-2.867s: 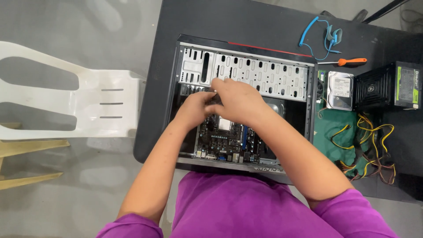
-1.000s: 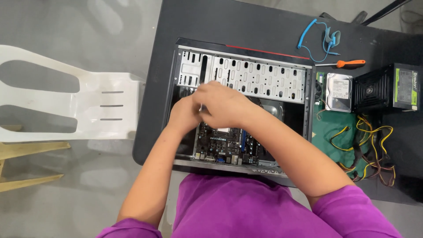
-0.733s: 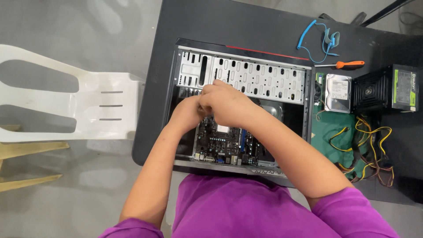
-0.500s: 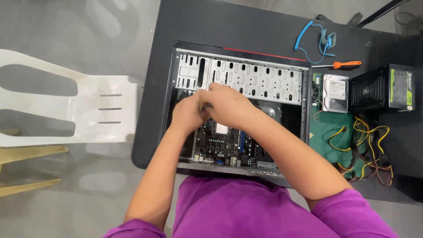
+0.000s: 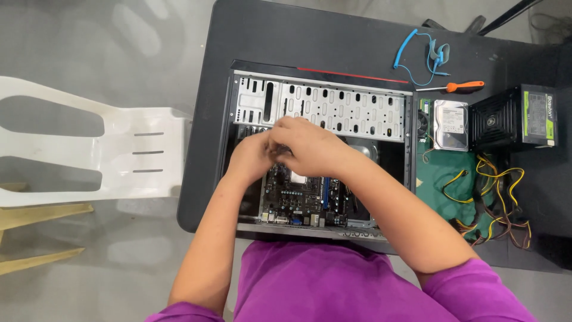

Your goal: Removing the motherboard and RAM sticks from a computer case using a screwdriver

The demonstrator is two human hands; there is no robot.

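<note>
Head view: hands [image 5: 286,152] (grip hidden) over motherboard [image 5: 301,200]

One head-worn camera looks straight down from above the person, fairly near, onto the open computer case [image 5: 322,155] lying on the dark tabletop [image 5: 298,42].

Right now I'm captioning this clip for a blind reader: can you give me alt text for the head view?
Seen from above, a person's left hand and right hand meet over the motherboard inside an open computer case lying on a black table. Right of the case lie a hard drive, power supply, orange-handled screwdriver and blue coiled wrist strap.
</note>
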